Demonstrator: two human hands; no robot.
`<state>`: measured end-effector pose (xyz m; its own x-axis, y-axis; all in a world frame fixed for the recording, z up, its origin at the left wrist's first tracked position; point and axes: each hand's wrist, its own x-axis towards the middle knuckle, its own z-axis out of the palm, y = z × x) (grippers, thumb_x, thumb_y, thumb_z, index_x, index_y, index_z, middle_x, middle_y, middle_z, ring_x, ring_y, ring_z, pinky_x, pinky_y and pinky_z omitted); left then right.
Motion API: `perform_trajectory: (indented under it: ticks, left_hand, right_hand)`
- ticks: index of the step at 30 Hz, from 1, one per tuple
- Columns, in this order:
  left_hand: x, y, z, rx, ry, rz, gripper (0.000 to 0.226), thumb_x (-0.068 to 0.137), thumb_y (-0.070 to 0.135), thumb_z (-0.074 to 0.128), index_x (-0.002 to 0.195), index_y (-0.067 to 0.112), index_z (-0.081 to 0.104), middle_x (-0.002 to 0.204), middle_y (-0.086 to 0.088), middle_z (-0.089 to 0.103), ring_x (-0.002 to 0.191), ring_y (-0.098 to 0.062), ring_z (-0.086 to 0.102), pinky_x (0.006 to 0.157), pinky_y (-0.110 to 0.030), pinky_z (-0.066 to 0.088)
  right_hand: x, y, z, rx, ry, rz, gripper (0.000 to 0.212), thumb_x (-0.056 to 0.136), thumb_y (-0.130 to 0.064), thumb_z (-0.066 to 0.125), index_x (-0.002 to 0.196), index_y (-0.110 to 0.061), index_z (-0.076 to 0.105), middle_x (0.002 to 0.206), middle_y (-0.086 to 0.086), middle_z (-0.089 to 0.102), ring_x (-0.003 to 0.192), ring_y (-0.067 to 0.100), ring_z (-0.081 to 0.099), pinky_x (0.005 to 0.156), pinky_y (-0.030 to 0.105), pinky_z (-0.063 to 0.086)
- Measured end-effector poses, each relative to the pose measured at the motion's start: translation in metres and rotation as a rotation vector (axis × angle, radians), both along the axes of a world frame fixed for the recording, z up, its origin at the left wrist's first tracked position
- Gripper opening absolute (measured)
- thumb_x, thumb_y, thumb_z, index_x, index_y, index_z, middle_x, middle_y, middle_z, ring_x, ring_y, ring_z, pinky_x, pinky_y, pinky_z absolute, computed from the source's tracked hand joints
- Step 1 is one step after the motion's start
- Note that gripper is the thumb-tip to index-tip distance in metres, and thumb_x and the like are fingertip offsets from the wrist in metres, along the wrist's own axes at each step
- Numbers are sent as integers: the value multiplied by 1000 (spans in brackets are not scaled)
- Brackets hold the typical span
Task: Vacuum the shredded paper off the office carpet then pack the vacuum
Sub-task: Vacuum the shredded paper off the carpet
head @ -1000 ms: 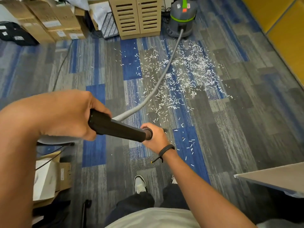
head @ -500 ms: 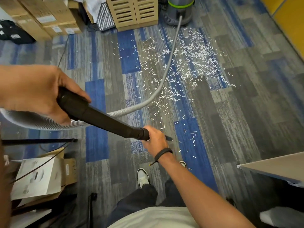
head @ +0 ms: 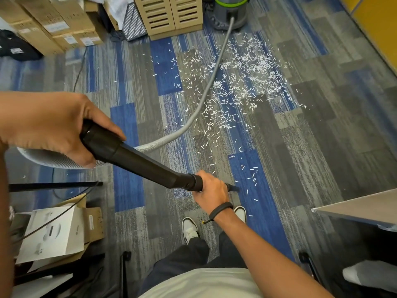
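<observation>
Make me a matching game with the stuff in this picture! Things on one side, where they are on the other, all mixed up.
Things:
1. black plastic vacuum wand
2. white shredded paper bits
3. grey vacuum canister with a green band
4. black wristband

Places:
A. at the top, beside the tan slatted cabinet
B. on the right wrist
C. scattered over the blue and grey carpet
D. gripped by the left hand and the right hand

Pairs: 1-D, 2-C, 3-A, 4-B
</observation>
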<state>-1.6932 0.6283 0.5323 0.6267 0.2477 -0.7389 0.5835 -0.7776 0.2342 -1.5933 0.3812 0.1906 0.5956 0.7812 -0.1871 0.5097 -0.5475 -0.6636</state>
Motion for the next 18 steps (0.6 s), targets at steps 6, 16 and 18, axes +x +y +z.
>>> perform_trajectory:
  ticks: [6, 16, 18]
  left_hand:
    - [4, -7, -23, 47, -56, 107, 77, 57, 21, 101, 95, 77, 64, 84, 27, 75, 75, 5, 70, 92, -29, 56]
    - [18, -19, -30, 3, -38, 81, 74, 61, 22, 101, 97, 76, 64, 85, 26, 74, 77, 6, 68, 88, -27, 55]
    - [19, -20, -31, 6, -35, 63, 72, 62, 22, 100, 100, 74, 65, 85, 27, 74, 77, 6, 68, 88, -28, 55]
  right_hand:
    - [4, -13, -4, -39, 16, -41, 29, 77, -22, 78, 93, -28, 54, 75, -10, 63, 71, 14, 64, 65, 37, 57]
    - [-1, -30, -9, -43, 17, -130, 29, 77, -30, 78, 98, -30, 59, 78, -10, 65, 75, 17, 67, 66, 37, 57]
    - [1, -31, -9, -55, 11, -156, 29, 77, -29, 78, 98, -31, 58, 78, -10, 65, 75, 19, 68, 65, 37, 57]
